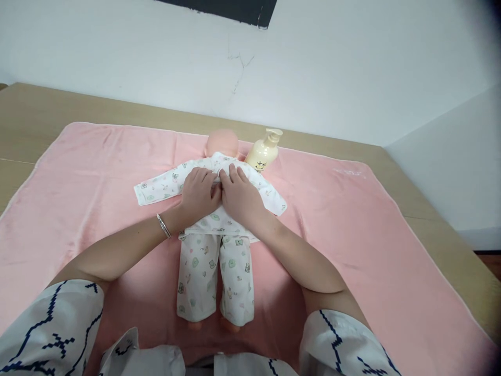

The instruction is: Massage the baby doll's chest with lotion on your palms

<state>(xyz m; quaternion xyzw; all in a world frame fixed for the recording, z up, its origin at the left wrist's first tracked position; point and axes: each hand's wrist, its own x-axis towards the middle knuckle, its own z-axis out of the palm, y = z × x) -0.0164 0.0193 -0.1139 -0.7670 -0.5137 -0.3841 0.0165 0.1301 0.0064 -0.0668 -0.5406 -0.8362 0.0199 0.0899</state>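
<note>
A doll lies on its back or front, I cannot tell which, with its bald head point(222, 143) away from me. It is dressed in a white long-sleeved pajama top point(213, 223) and matching pajama pants point(198, 277) printed with small green and pink figures. My left hand point(199, 194) is closed at the middle of the chest area, thumb and fingers pinching the top's cloth. Right beside it, my right hand point(241, 197) has its fingertips on the same spot, its thumb hidden, gripping the cloth there. The doll's feet show below the pant legs.
Under the doll a pink blanket point(344, 230) covers most of a wooden table point(426, 224). A cream pump bottle point(263, 150) with a drawn face leans or lies beside the doll's head. Behind the table rises a white wall point(321, 68) with a dark panel.
</note>
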